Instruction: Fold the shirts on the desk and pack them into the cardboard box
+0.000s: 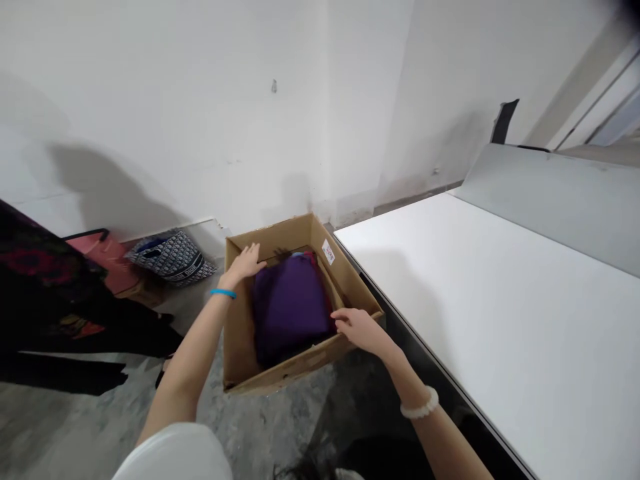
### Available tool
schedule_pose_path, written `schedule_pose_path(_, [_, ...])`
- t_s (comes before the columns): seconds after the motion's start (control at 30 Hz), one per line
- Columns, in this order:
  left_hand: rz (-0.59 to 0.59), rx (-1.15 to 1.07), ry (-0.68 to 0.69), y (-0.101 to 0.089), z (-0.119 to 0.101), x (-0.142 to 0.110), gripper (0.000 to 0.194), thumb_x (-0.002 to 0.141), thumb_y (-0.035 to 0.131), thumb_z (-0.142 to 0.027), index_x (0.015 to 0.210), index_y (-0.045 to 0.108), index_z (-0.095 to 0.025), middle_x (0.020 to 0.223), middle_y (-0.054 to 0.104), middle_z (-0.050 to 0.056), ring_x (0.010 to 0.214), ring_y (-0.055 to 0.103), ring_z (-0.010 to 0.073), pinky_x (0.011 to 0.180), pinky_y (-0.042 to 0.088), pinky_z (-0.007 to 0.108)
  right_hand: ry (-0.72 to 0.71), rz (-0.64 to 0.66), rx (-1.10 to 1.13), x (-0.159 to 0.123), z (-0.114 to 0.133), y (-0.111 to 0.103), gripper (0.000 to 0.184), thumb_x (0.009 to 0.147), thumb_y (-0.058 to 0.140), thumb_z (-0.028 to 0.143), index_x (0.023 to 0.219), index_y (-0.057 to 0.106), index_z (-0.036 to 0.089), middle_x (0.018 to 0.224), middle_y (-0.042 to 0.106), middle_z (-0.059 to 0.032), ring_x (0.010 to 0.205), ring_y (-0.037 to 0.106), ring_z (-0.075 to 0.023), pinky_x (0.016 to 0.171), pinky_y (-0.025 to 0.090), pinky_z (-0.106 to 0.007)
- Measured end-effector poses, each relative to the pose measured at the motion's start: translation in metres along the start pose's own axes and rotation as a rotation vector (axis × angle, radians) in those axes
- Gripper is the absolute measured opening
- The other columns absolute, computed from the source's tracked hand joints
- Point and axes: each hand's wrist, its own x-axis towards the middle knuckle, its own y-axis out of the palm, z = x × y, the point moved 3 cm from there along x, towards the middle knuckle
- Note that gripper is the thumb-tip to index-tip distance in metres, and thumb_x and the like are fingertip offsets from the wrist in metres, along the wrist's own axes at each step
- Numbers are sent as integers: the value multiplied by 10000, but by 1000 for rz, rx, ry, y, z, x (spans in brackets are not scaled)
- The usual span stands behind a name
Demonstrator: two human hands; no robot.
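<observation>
The left hand (244, 263) is spreading its fingers wide over the rim of a cardboard box (345, 280), while the right hand (357, 331) is reaching across the near wall, fingers slightly curled. Neither is holding anything. A bundle of purple cloth (290, 310) is lying between them, just beside the right fingertips, with the hands seemingly placed to bracket it. A white desk (475, 320) is standing beyond the right hand.

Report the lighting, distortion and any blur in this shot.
In the head view, the light is bright and soft, throwing diffuse shadows onto the white wall; the wide lens stretches the forearms and makes the white table slant steeply; a dark blur fills the top right corner; the cardboard box, left hand and right hand look sharp.
</observation>
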Motion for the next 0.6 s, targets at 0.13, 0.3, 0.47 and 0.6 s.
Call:
schedule_pose_path(0.13, [93,124,69,30,7,-37,475,755,533,-304,1159,541,-55,1351,485,252,1323,364,372,1076,279,525,4,73,-168,-21,-10,-12,334,836,491,269,1126,633,185,871,690,-51,751,622,-176,709,482,-310])
schedule_pose_path(0.3, [138,197,218,60,-31,-94,359,826,456,-230,1131,604,-112,1284,579,166,1262,471,294,1085,325,449,111,-88,-4,-61,-33,-39,352,875,474,373,1151,586,185,976,668,-76,892,633,-210,809,483,-360])
schedule_pose_path(0.47, [25,130,442,99,-113,-137,302,923,376,-242,1089,616,-164,1274,593,101,1255,476,236,1071,365,434,173,-261,260,-110,-55,-54,398,857,518,487,1135,572,207,1059,651,-89,917,632,-205,813,488,-358])
schedule_pose_path(0.6, [-73,-106,749,134,-200,-159,219,927,416,-211,1024,612,-194,1184,636,69,1186,524,197,1006,439,398,138,-523,406,-167,-57,-81,347,840,568,492,1017,610,197,979,659,-79,850,624,-183,775,478,-332])
